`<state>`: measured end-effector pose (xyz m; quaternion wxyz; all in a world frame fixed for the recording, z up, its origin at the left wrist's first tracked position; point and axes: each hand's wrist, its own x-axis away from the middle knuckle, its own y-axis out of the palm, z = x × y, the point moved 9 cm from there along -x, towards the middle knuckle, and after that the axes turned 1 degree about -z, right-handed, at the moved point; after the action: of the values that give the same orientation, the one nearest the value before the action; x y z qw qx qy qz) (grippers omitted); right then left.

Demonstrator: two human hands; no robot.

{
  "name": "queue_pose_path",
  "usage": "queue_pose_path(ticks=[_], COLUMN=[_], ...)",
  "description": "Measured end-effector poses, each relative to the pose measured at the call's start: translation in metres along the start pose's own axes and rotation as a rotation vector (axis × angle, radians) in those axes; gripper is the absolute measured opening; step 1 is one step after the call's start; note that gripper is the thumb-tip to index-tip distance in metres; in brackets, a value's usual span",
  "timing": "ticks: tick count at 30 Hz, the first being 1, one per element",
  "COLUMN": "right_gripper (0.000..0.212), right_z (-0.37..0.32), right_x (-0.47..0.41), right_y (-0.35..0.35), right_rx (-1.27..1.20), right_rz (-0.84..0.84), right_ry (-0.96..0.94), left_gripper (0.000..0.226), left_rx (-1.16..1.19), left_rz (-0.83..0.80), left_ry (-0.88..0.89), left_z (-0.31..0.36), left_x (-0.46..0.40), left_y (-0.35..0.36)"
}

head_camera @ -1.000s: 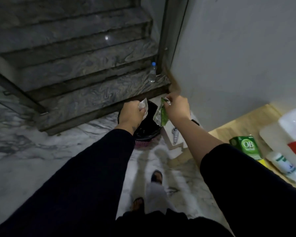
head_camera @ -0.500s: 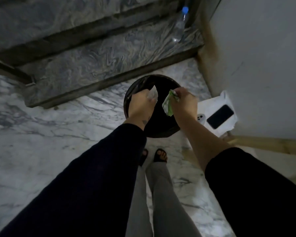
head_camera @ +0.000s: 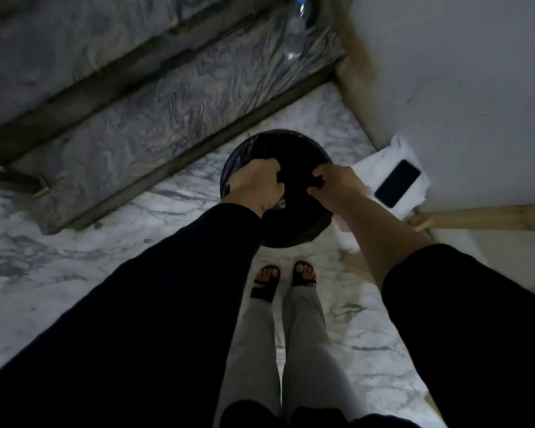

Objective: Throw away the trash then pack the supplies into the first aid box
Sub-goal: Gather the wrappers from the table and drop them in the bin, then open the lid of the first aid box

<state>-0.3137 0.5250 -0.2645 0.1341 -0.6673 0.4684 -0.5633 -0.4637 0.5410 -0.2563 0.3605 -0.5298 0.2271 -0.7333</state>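
- Black round trash bin (head_camera: 291,143), lined in black, dark inside.
- White marble floor (head_camera: 59,273) veined with grey streaks.
- Grey stair step (head_camera: 155,118) with a swirling, wavy darker grey pattern; dull grey-brown edging along the front.
- Clear plastic bottle (head_camera: 295,35) with a blue cap.
- Plain off-white wall (head_camera: 460,88), brownish staining along the near corner.
- Black phone (head_camera: 397,183) on white paper (head_camera: 380,163).
- Pale wood-coloured strip (head_camera: 476,216) at the wall's foot.
- Black sleeves (head_camera: 167,304) on both arms.
- Light grey trousers (head_camera: 306,350).
- Black sandals (head_camera: 264,281), one with a small red mark.
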Motion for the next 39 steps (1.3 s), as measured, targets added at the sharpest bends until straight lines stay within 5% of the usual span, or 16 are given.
queue_pose_path(ticks=[9, 16, 27, 39], right_gripper=[0.041, 0.039, 0.043, 0.068], right_z=[0.044, 0.133, 0.32, 0.382], right_x=[0.137, 0.258, 0.424, 0.399], right_y=[-0.166, -0.236, -0.233, -0.218], right_rx=[-0.057, -0.14, -0.061, 0.212], right_rz=[0.328, 0.601, 0.847, 0.876], right_ry=[0.131, 0.328, 0.595, 0.455], left_gripper=[0.036, 0.047, 0.06, 0.074], left_rx=[-0.283, -0.393, -0.38, -0.457], left_rz=[0.127, 0.136, 0.052, 0.208], left_ry=[0.378, 0.67, 1.154, 1.213], left_z=[0.18, 0.323, 0.511, 0.558], left_x=[0.079, 0.14, 0.246, 0.25], left_y=[-0.102, -0.095, 0.039, 0.097])
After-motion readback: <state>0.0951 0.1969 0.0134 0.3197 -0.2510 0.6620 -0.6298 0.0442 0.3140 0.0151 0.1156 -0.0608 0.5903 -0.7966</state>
